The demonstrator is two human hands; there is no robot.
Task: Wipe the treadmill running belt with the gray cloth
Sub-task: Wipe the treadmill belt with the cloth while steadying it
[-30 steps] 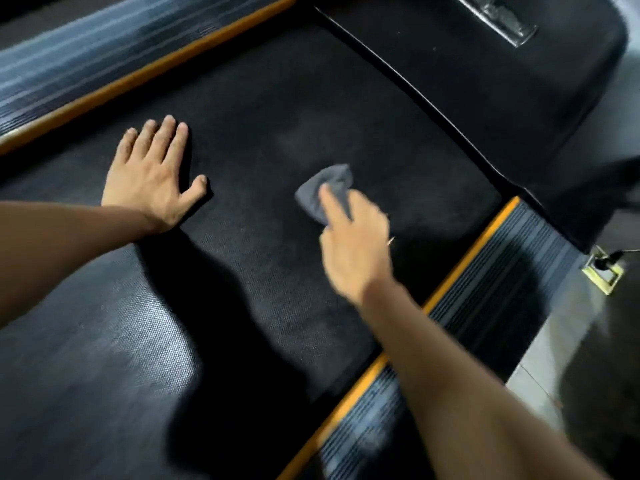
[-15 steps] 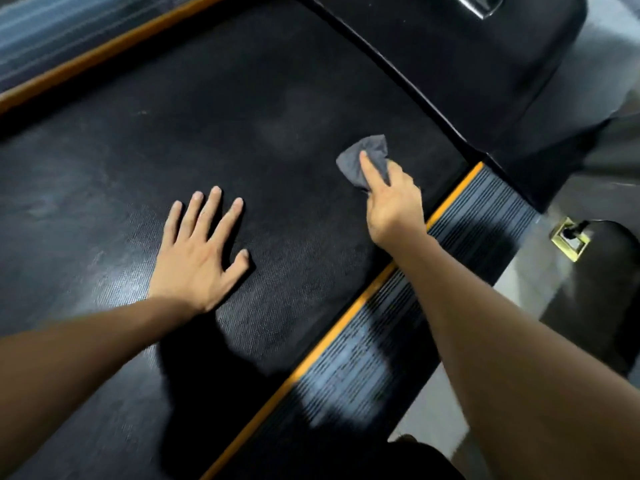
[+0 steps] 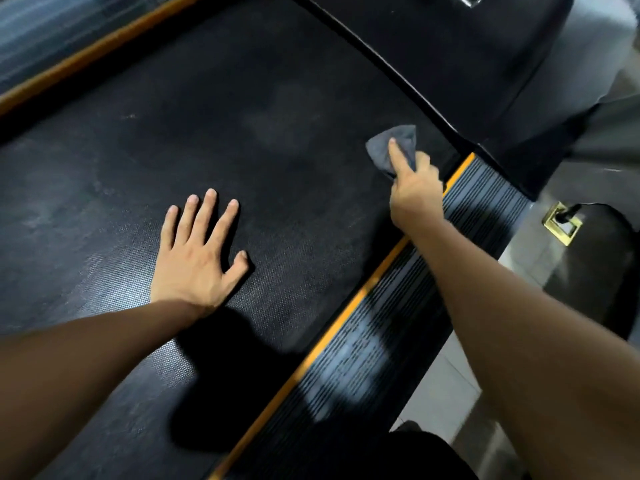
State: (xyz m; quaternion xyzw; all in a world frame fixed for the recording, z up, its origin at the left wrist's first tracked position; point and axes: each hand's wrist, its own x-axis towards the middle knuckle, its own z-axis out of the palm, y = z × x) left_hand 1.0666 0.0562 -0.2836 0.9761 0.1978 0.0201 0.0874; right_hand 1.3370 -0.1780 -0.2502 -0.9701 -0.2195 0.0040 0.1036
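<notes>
Since a second ago, the right hand [image 3: 414,188], gripping the gray cloth [image 3: 393,147], has swept from mid-belt [image 3: 207,116] to its far right corner. Flat left hand [image 3: 197,258] braces, so wiping progresses.

The running belt [image 3: 277,98] is black with a fine dotted weave; the cloth [image 3: 398,143] plain gray; the side rail [image 3: 433,289] black, ribbed lengthwise, edged with an orange stripe [image 3: 346,317].

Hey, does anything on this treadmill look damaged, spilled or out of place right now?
Nothing looks damaged or spilled. The running belt has dull, hazy smudges near its middle, which look like dust or wipe marks. The gray cloth sits bunched under the right hand.
</notes>
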